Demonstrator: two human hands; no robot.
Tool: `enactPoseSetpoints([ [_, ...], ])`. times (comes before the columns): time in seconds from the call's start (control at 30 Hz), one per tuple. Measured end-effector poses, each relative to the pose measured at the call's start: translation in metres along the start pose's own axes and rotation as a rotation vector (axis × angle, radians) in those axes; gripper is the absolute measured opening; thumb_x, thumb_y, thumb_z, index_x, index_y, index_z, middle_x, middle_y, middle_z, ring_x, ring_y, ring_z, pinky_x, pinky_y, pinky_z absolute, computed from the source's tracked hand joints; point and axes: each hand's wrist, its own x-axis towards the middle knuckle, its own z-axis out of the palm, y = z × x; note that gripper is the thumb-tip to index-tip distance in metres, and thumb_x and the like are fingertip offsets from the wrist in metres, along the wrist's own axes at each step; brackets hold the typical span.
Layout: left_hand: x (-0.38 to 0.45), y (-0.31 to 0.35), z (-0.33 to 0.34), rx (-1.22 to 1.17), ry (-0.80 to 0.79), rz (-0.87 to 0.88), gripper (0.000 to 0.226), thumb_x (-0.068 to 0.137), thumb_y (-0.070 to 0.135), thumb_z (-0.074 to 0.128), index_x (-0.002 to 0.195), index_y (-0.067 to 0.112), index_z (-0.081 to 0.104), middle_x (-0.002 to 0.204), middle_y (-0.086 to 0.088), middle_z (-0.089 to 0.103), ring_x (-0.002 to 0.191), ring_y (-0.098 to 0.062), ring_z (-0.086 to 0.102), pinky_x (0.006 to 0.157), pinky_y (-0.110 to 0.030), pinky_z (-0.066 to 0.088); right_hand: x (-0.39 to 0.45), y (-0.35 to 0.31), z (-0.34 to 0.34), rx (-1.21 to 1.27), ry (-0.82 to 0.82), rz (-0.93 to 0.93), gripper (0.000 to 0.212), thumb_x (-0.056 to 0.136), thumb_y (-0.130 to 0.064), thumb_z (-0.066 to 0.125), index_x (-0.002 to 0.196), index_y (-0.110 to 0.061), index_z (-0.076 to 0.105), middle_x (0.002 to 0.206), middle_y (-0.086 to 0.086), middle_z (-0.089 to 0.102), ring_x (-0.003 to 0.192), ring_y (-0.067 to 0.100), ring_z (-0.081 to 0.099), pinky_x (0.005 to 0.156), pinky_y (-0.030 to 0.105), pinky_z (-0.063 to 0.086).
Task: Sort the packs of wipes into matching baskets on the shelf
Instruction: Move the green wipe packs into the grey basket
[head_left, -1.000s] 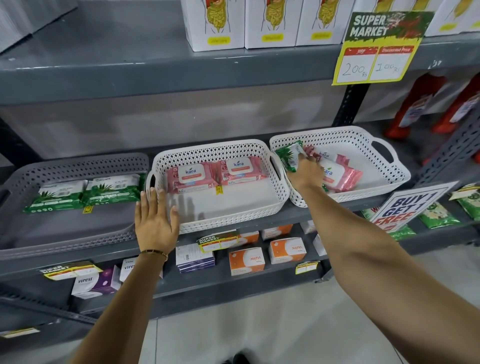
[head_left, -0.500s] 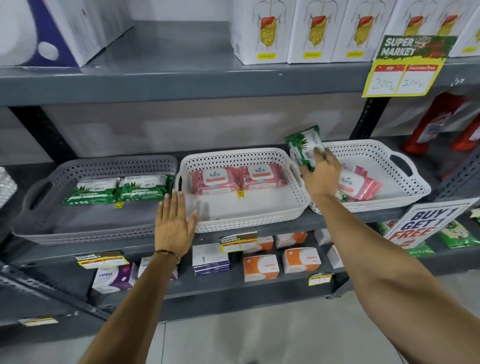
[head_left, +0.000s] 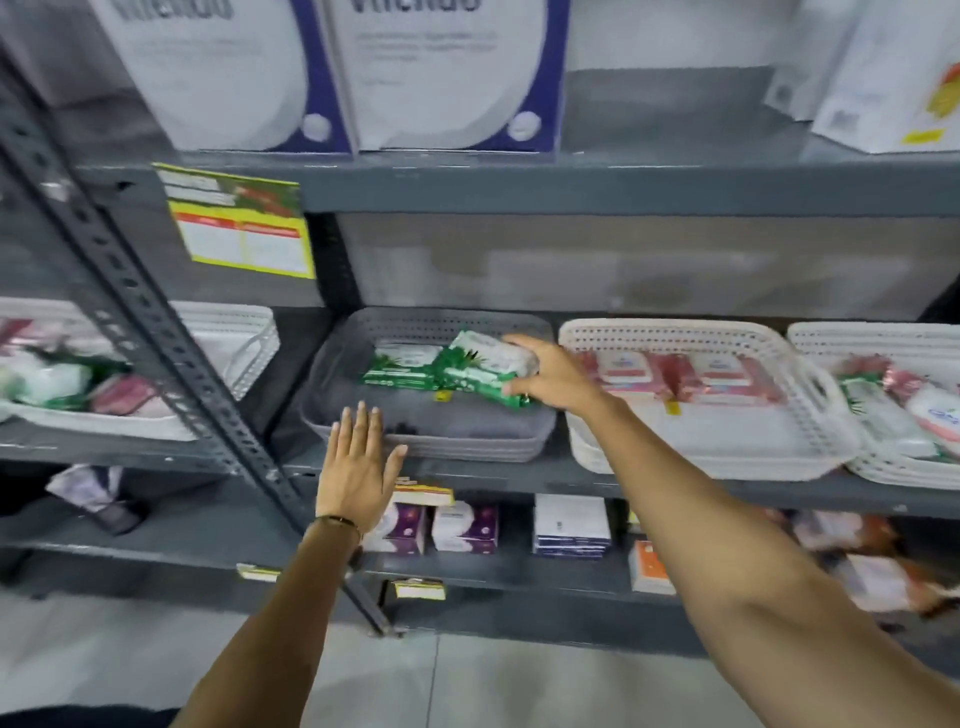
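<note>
My right hand grips a green pack of wipes and holds it over the right side of the grey basket, on top of the green packs lying there. My left hand is flat and open, fingers spread, at the grey basket's front rim. To the right, a white basket holds pink packs along its back. A second white basket at the far right holds mixed pink and green packs.
A slanted grey shelf post crosses in front at the left. Behind it stands another white basket with mixed packs. Small boxes fill the lower shelf, large white boxes the upper one. A yellow price sign hangs above.
My right hand has carried the green pack leftward from the far-right white basket to the grey basket. The view and my left hand have shifted left along the shelf.
</note>
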Motion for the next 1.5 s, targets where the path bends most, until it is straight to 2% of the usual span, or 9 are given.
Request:
enactPoseSetpoints([
  [0.2, 0.004, -0.048, -0.004, 0.001, 0.013, -0.004, 0.096, 0.078, 0.067, -0.016, 0.144, 0.004, 0.011, 0.155, -0.015, 0.012, 0.143, -0.027, 0.002, 0.117, -0.035, -0.004, 0.036, -0.034, 0.086, -0.079, -0.224, 0.011, 0.075, 0.074, -0.011, 0.076, 0.14, -0.022, 0.042, 0.145, 0.013, 0.045, 0.132, 0.029, 0.04, 0.106, 0.034, 0.03],
  [0.4, 0.006, -0.053, 0.007, -0.006, 0.04, 0.019, 0.075, 0.091, 0.055, 0.009, 0.143, 0.003, 0.015, 0.153, -0.017, 0.017, 0.143, -0.028, 0.006, 0.115, -0.036, -0.001, 0.061, -0.041, 0.134, -0.208, -0.316, 0.025, 0.069, 0.081, -0.014, 0.071, 0.141, -0.026, 0.039, 0.154, 0.003, 0.031, 0.142, 0.028, 0.024, 0.113, 0.037, 0.023],
  [0.57, 0.005, -0.053, 0.009, 0.013, 0.069, 0.037, 0.073, 0.092, 0.053, 0.009, 0.143, 0.002, 0.015, 0.153, -0.018, 0.017, 0.141, -0.027, 0.0, 0.115, -0.04, -0.003, 0.065, -0.041, 0.139, -0.349, -0.327, -0.052, 0.062, 0.086, -0.014, 0.064, 0.142, -0.016, 0.037, 0.158, 0.004, 0.016, 0.146, 0.023, 0.012, 0.118, 0.04, 0.009],
  [0.73, 0.003, -0.028, 0.01, 0.004, 0.064, 0.055, 0.075, 0.092, 0.053, 0.005, 0.141, 0.0, 0.023, 0.149, -0.019, 0.028, 0.141, -0.033, 0.012, 0.115, -0.044, 0.001, 0.052, -0.039, 0.103, -0.205, 0.027, -0.094, 0.048, 0.089, -0.018, 0.061, 0.135, -0.017, 0.049, 0.151, 0.002, 0.036, 0.138, 0.022, 0.035, 0.115, 0.036, 0.023],
  [0.93, 0.001, 0.062, 0.027, -0.037, 0.007, 0.217, 0.074, 0.093, 0.052, 0.004, 0.139, 0.0, 0.03, 0.146, -0.019, 0.036, 0.139, -0.036, 0.021, 0.115, -0.048, 0.002, 0.003, -0.001, 0.023, -0.173, 0.462, -0.053, 0.037, 0.091, -0.01, 0.049, 0.128, -0.011, 0.055, 0.132, 0.012, 0.058, 0.115, 0.031, 0.059, 0.098, 0.039, 0.048],
  [1.07, 0.001, 0.127, 0.035, -0.089, 0.009, 0.289, 0.08, 0.09, 0.055, -0.003, 0.139, 0.001, 0.029, 0.147, -0.018, 0.035, 0.14, -0.036, 0.019, 0.114, -0.047, -0.003, -0.038, 0.042, -0.032, -0.172, 0.566, 0.022, 0.039, 0.089, -0.003, 0.049, 0.127, -0.007, 0.056, 0.133, 0.013, 0.058, 0.12, 0.028, 0.056, 0.104, 0.031, 0.04],
  [1.2, 0.001, 0.195, 0.046, -0.143, 0.038, 0.298, 0.085, 0.087, 0.059, -0.006, 0.141, 0.002, 0.026, 0.149, -0.017, 0.03, 0.141, -0.033, 0.015, 0.115, -0.044, -0.008, -0.079, 0.098, -0.094, -0.221, 0.623, 0.125, 0.037, 0.089, -0.003, 0.049, 0.125, -0.006, 0.056, 0.128, 0.014, 0.061, 0.115, 0.032, 0.058, 0.1, 0.037, 0.046],
  [1.43, 0.003, 0.243, 0.064, -0.143, 0.063, 0.155, 0.088, 0.087, 0.061, -0.003, 0.137, -0.002, 0.032, 0.143, -0.025, 0.038, 0.135, -0.038, 0.029, 0.115, -0.047, 0.002, -0.137, 0.185, -0.184, -0.248, 0.881, 0.416, 0.035, 0.085, -0.003, 0.054, 0.119, -0.004, 0.058, 0.116, 0.021, 0.064, 0.106, 0.036, 0.061, 0.087, 0.041, 0.051],
  [1.5, 0.003, 0.242, 0.066, -0.145, 0.073, 0.133, 0.083, 0.09, 0.059, 0.003, 0.136, -0.003, 0.035, 0.141, -0.026, 0.041, 0.133, -0.04, 0.032, 0.114, -0.049, 0.007, -0.15, 0.207, -0.203, -0.301, 0.86, 0.515, 0.036, 0.083, -0.002, 0.056, 0.119, -0.002, 0.056, 0.115, 0.023, 0.063, 0.108, 0.038, 0.059, 0.089, 0.046, 0.053],
])
